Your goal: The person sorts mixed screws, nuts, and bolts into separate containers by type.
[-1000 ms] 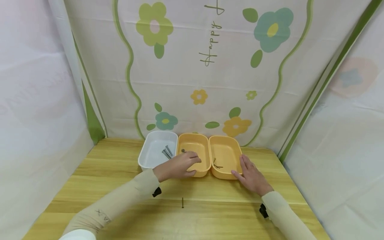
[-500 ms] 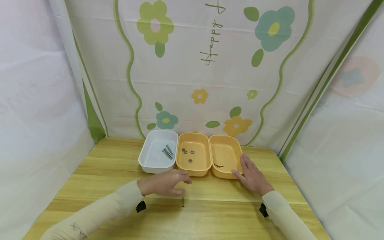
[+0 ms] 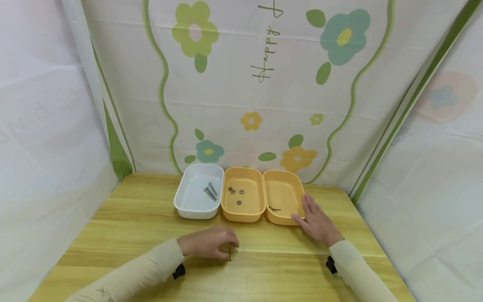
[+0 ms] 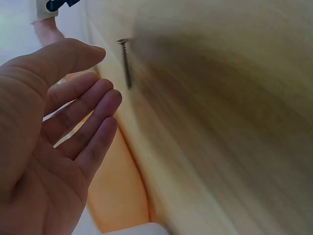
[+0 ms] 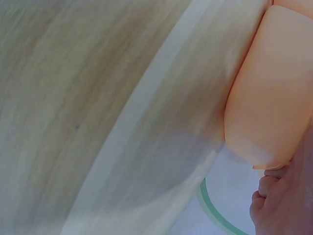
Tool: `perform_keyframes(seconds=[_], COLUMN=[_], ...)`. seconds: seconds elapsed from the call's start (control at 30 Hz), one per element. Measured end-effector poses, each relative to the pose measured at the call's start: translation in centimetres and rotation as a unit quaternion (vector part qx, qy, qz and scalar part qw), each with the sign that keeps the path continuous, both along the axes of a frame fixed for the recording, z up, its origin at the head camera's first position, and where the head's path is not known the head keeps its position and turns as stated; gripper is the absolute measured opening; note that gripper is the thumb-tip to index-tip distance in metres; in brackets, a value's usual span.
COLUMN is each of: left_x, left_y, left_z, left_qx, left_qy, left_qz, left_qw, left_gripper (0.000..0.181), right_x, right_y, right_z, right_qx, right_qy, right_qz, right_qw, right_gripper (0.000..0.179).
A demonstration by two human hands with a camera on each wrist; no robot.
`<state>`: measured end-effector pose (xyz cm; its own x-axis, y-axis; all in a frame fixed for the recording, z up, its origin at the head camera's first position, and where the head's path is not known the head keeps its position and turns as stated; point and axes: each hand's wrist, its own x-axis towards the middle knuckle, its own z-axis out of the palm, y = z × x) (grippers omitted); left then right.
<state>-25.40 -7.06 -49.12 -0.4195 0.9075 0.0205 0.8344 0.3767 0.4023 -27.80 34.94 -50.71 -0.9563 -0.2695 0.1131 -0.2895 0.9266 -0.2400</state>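
A dark screw lies on the wooden table in front of the trays. My left hand is low over the table beside it, thumb and fingers apart. From the left wrist view, the screw lies just past the fingertips, with a gap between it and the hand. My right hand rests against the right yellow tray, its thumb at the front rim and its fingers along the right side. A few small dark screws are in that tray. The right wrist view shows only part of the hand.
A white tray with several long bolts stands at the left of the row. The middle yellow tray holds several nuts. A flowered cloth hangs behind the table.
My left hand has drawn back from over the middle tray toward the table's front and lowered beside the screw. The nuts are now uncovered. My right hand has stayed in place.
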Motion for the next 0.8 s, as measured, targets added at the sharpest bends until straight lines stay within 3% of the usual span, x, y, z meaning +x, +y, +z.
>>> perform_keyframes(seconds=[0.43, 0.8], left_x=[-0.6, -0.8], left_y=[0.5, 0.6], left_z=[-1.6, -1.6], left_qx=[0.009, -0.001], left_qy=[-0.061, -0.061], left_qz=[-0.001, 0.011], left_qw=[0.9981, 0.9981], left_gripper=[0.017, 0.017], right_x=[0.0, 0.1], right_y=[-0.1, -0.1], right_z=[0.1, 0.2], right_qx=[0.001, -0.001], right_qy=[0.014, 0.002], right_qz=[0.004, -0.004], right_qw=[0.9999, 1.0], right_gripper=[0.093, 0.094])
